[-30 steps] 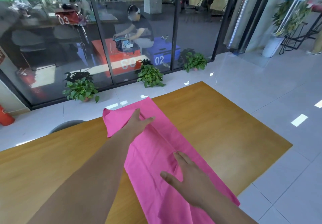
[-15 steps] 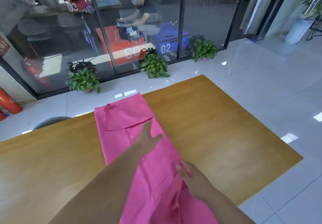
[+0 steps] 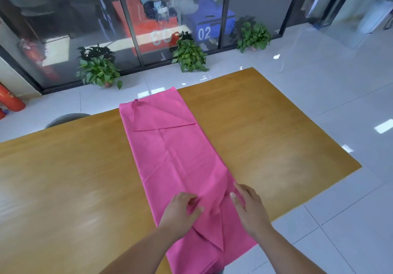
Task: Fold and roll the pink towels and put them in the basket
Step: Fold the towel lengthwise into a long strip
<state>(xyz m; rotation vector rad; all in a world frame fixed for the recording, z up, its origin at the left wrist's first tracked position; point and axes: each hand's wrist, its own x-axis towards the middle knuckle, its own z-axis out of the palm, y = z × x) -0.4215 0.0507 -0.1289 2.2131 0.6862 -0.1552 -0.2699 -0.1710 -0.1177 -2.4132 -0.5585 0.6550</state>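
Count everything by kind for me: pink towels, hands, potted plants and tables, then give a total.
Pink towel: 1
Hands, left hand and right hand: 2
Potted plants: 3
Table: 1
Total: 7

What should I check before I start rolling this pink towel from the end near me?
Pink towel lies lengthwise on the table: ok.
Far corner folded over: ok.
Near end smooth: not ok, creased and hanging over the table edge.
Left hand and right hand on the near end: ok.
Firm grip on the cloth: cannot tell.
Basket within reach: cannot tell, not in view.
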